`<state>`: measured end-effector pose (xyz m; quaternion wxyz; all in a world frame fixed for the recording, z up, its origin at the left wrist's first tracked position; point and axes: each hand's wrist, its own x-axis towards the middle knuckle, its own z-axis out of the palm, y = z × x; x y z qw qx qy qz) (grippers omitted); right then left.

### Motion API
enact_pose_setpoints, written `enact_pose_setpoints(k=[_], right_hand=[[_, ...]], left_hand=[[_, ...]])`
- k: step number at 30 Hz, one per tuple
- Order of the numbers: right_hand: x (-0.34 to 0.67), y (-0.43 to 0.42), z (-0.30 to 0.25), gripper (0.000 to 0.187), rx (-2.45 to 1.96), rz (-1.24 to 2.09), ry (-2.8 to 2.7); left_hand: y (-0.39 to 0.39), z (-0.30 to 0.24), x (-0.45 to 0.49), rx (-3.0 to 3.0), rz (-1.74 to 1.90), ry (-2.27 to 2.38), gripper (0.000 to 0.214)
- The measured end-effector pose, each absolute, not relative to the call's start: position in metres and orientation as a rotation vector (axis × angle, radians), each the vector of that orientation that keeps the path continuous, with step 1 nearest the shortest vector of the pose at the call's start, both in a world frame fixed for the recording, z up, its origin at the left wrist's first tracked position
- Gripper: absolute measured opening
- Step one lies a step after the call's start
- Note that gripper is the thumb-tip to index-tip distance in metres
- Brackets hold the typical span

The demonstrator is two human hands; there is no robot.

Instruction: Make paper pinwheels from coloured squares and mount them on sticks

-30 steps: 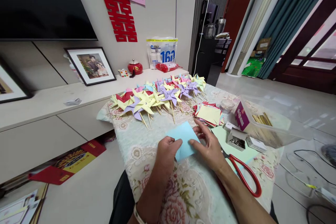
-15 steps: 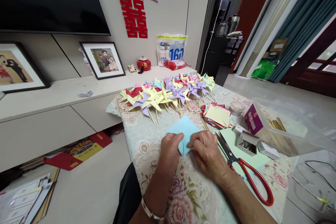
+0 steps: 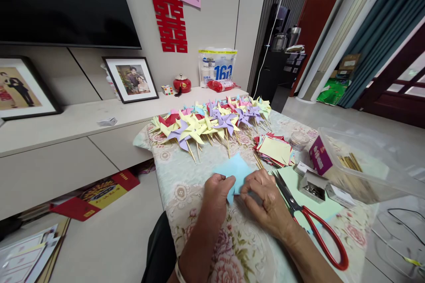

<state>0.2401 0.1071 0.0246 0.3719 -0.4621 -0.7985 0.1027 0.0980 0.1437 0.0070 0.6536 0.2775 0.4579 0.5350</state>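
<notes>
A light blue paper square [image 3: 236, 167] is held between both hands above the flowered tablecloth. My left hand [image 3: 217, 190] pinches its left side, thumb on top. My right hand [image 3: 262, 192] has its fingers closed on the lower right part, where a cut corner is lifted and bent. Beside my right hand lie scissors [image 3: 295, 205] with red handles and dark blades, on pale green paper sheets [image 3: 323, 209]. Beyond the blue paper stand many paper pinwheels [image 3: 226, 121] on sticks, in yellow, purple, red and other colours.
A stack of coloured paper squares [image 3: 275, 149] lies right of the pinwheels. Nearby are a small box of metal pieces [image 3: 312, 188], a round clear container [image 3: 299, 138] and a clear plastic bin [image 3: 358, 181] with sticks. A low white cabinet [image 3: 76, 119] runs along the wall.
The paper's near corner lay flat with a slit; now its right flap is bent up in my right fingers. The view has shifted slightly.
</notes>
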Motion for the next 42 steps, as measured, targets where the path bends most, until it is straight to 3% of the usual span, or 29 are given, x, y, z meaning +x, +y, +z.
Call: enact_pose_setpoints(k=[10,42], right_hand=[[0.239,0.1128,0.0195,0.014,-1.287,0.534,-1.723],[0.2343,0.1158,0.0158,0.014,-1.466,0.52,-1.659]], left_hand=[[0.1396,0.0069,0.1024,0.738,1.156,1.145,0.018],[0.1378,0.0079,0.1055,0.732,1.183,1.134,0.017]])
